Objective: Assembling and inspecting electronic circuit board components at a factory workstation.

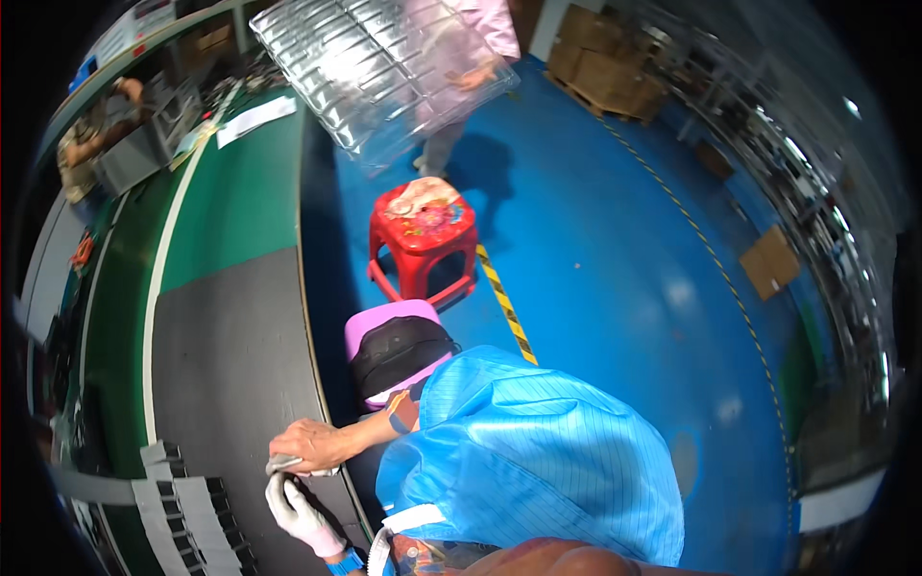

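A blue workshop floor point(595, 278) runs up the middle, crossed by a yellow-and-black striped line point(506, 307). A long bench point(230, 326) curves down the left side, green at its far end and grey nearer.

Both hands are at the near edge of that bench, close together. The right hand point(309, 445) is bare and reaches in from a blue striped smock point(519, 461). It lies knuckles up, with its fingers closed over a small grey piece point(281, 466) pressed against the grey top. The left hand point(296, 511) wears a white glove and sits just below, its fingertips up against that same piece. Whether it actually grips anything I cannot tell.

To the left of the hands, dark flat parts point(182, 499) lie in rows on pale strips.

Behind the smock stands a purple stool point(384, 317) with a black bag point(399, 350) on it. Further up the floor there is a red plastic stool point(423, 235).

At the top, another person in pink point(485, 24) carries a big clear ribbed tray point(375, 67). Stacked cardboard boxes point(605, 67) sit on the floor to the right of that person, and one loose box point(768, 261) lies further down — well apart from the stack.

A white sheet point(254, 120) rests on the green part of the bench. Beyond it, a second co-worker point(91, 134) is bent over at the far left.
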{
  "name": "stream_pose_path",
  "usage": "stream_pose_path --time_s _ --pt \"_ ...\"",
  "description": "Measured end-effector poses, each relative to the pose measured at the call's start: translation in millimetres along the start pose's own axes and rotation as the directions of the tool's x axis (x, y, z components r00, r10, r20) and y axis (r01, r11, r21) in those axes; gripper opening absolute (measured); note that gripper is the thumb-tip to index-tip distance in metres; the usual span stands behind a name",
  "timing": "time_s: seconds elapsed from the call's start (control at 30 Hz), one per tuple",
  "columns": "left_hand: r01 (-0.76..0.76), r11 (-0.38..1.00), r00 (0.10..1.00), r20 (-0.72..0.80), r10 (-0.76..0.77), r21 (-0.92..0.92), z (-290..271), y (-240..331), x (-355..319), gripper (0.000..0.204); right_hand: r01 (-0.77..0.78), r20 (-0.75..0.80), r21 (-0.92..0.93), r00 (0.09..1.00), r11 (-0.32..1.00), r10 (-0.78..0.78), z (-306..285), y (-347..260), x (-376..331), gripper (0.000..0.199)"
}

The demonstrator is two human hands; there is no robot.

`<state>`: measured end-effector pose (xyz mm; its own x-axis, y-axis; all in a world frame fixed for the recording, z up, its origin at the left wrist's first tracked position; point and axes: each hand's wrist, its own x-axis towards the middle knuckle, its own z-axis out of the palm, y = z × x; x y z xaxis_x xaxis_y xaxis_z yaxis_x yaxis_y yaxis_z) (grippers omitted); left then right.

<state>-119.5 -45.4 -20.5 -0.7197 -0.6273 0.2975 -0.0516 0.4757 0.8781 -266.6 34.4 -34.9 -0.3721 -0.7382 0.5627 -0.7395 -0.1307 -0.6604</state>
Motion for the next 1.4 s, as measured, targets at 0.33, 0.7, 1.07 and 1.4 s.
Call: stream_pose_path --time_s 0.33,0.7,1.07,1.4 --pt "0.071 0.966 0.994 0.097 -0.049 -0.247 -2 -74 0 0.037 0.062 -0.008 -0.061 0.998 0.996 -0.062 12 7 -3 0.033" --pt "-0.053 0.998 0.986 0.159 0.049 0.023 65 28 33 0.039 -0.386 0.179 0.341 0.922 0.857 0.344 18 -24 15 0.070" --pt "-0.215 0.977 0.919 0.336 0.207 -0.014 113 85 4 0.040 -0.503 0.385 0.384 0.849 0.774 0.361 37 9 16 0.055" --pt "-0.211 0.977 0.928 0.323 0.188 0.037 109 88 -1 0.041 -0.496 0.395 0.405 0.852 0.768 0.343 34 4 10 0.050"
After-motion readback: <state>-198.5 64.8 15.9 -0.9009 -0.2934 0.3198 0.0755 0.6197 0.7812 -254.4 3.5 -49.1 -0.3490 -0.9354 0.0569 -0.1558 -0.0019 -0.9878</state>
